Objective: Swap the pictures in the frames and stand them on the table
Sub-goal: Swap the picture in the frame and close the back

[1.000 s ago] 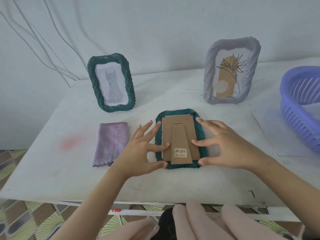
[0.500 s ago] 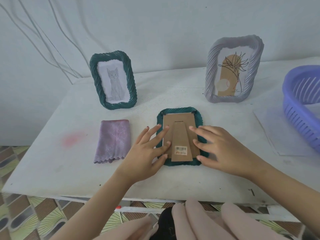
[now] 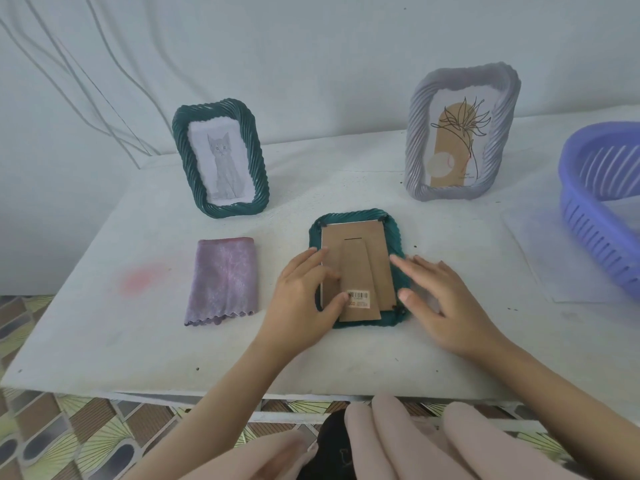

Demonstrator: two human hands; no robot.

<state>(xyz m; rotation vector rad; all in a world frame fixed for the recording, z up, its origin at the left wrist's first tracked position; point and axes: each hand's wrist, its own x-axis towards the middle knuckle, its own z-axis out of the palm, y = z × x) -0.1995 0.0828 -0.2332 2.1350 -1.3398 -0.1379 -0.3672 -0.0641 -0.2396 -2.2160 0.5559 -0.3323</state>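
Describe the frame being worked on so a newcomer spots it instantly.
On the white table, look at the near middle, between the left hand and right hand. The green frame there lies face down, showing a cardboard back with a barcode sticker; the other green frame and the grey frame stand upright behind it.

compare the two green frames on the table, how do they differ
The back green frame stands upright; the near green frame lies face down. The back green frame shows a cat picture; the near green frame shows only its cardboard backing and folded stand. Both have the same twisted dark green rim.
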